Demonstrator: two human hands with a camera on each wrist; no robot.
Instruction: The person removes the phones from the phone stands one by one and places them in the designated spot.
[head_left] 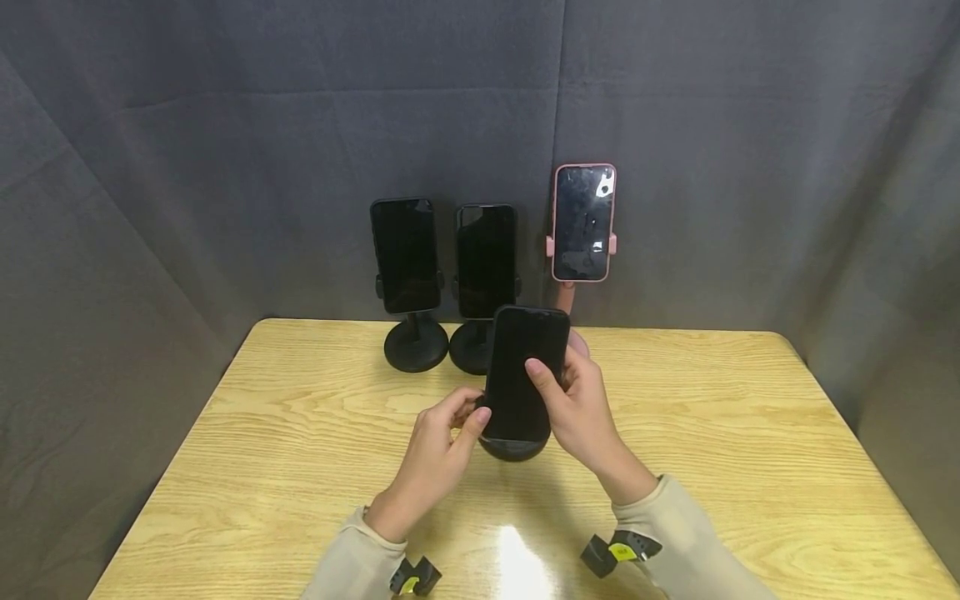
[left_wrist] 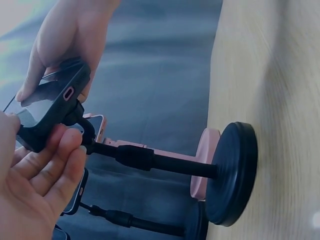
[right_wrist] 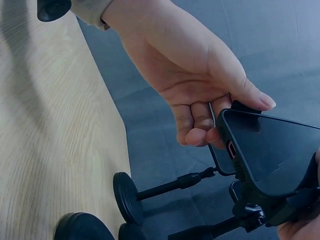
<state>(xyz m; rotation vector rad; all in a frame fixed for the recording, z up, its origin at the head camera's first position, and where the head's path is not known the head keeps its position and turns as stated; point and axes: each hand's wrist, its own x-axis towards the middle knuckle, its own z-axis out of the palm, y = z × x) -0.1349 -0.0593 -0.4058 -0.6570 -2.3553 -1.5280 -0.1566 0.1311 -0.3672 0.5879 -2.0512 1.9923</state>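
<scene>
A black-cased smartphone (head_left: 517, 396) sits at a slant in the holder of a black phone stand, whose round base (left_wrist: 232, 172) rests on the table. My right hand (head_left: 588, 417) holds the phone from its right side, thumb lying over the screen and the other fingers mostly hidden behind. At the phone's left edge, my left hand (head_left: 435, 454) pinches the holder's side clamp (right_wrist: 245, 107) between thumb and curled fingers. The stand's thin stem (left_wrist: 175, 164) runs down from behind the phone.
Behind stand two black stands bearing dark phones, the left phone (head_left: 406, 258) and the middle phone (head_left: 486, 258). A taller pink stand (head_left: 566, 297) with a pink-cased phone (head_left: 583, 221) is at the right. Grey curtains (head_left: 300, 133) surround the wooden table (head_left: 712, 433).
</scene>
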